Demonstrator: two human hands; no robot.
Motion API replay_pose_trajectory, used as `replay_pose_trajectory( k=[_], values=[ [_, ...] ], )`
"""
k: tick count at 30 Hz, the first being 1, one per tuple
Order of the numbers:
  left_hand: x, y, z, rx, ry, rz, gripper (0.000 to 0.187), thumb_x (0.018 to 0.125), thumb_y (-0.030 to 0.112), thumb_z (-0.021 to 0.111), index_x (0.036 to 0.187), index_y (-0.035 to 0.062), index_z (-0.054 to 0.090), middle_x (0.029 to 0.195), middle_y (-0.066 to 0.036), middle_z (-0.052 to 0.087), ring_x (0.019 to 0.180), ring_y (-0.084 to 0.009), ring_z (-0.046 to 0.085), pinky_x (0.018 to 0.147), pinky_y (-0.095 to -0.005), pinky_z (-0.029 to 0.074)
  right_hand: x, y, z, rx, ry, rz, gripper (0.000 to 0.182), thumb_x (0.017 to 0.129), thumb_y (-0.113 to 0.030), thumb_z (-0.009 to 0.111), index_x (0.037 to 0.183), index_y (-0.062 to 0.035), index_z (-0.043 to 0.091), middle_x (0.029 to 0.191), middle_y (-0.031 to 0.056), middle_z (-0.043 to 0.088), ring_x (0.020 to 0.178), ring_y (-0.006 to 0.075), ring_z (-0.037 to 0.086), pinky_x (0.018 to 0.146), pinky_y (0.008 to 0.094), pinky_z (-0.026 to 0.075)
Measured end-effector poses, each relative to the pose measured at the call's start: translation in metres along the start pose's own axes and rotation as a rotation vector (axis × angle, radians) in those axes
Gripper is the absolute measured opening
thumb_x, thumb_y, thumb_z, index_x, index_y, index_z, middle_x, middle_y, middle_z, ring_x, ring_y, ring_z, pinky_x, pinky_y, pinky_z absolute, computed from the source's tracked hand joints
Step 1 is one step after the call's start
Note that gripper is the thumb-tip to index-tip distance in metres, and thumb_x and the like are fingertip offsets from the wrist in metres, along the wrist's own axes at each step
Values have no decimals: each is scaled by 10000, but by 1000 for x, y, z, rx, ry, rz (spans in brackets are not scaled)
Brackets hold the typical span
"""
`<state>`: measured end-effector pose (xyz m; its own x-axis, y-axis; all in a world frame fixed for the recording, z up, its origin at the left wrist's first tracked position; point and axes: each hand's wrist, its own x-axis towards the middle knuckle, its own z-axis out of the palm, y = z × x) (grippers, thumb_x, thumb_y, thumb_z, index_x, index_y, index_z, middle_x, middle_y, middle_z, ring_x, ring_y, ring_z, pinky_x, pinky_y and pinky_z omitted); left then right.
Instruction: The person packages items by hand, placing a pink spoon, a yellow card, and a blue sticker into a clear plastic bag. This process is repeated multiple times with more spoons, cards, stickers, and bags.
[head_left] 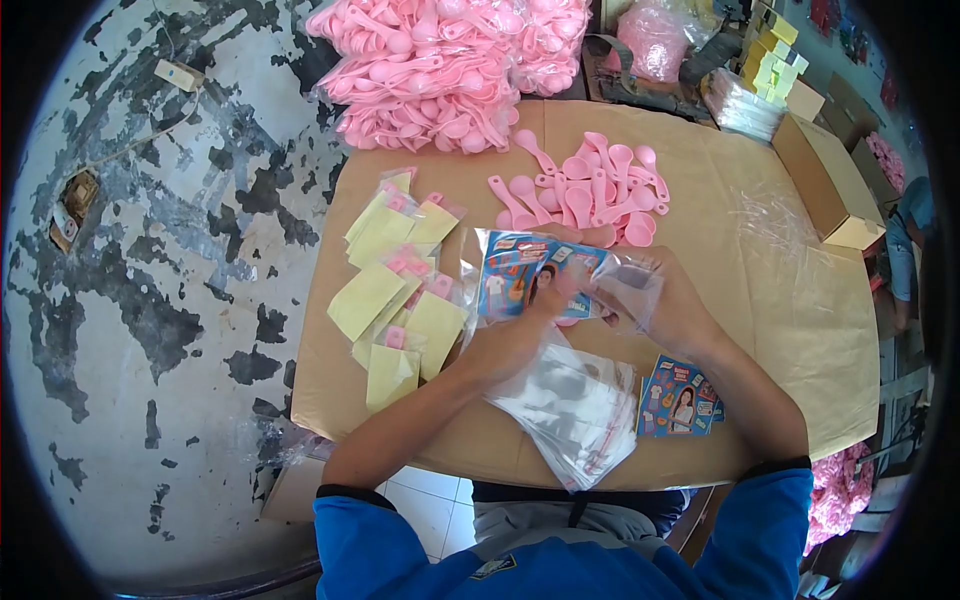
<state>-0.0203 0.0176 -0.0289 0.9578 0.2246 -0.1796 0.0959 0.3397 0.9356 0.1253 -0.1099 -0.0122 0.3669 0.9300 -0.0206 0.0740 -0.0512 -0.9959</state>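
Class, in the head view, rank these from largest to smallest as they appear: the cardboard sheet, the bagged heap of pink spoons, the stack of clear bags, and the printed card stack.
1. cardboard sheet
2. bagged heap of pink spoons
3. stack of clear bags
4. printed card stack

The heap lies farther from the camera, so its rank is only apparent.

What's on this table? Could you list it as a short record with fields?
Left hand: holds a clear bag with a printed card in it
Right hand: grips the bag's open end
Loose spoons: pink, scattered behind the hands
Filled packets: yellow, piled at left
Empty bags: stacked near the table edge
Spare cards: by the right wrist
Surface: brown cardboard
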Motion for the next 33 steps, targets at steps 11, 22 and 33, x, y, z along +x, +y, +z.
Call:
replay_pose_trajectory(
  k=[11,22,33],
  values=[
    [2,18,-2,209,381,412,434,850,174,707,1227,64,521,1143,-38,583,1017,-122,573,834,-283,500,3,-18,-12,54,39,-141,356,976,-405,465,980,-67,576,764,-4,591,671,84,557,512,231,431],
    [13,27,-19,64,382,774,464,769,-4,737,1151,62,481,1191,-117,588,1096,-189,573,905,-344,498,40,46,-40,-1226,174,-552,319,772,-246,711,1071,-153,648,1044,73,525,1031,257,495,871,411,423],
    [16,17,-18,113,250,699,504,750,-36,742,1176,32,481,1246,-165,553,1166,-228,538,1006,-361,440,43,48,-47,-1343,298,-433,295,768,-278,705,991,-106,619,999,101,544,981,262,503,869,410,404]
  ],
)
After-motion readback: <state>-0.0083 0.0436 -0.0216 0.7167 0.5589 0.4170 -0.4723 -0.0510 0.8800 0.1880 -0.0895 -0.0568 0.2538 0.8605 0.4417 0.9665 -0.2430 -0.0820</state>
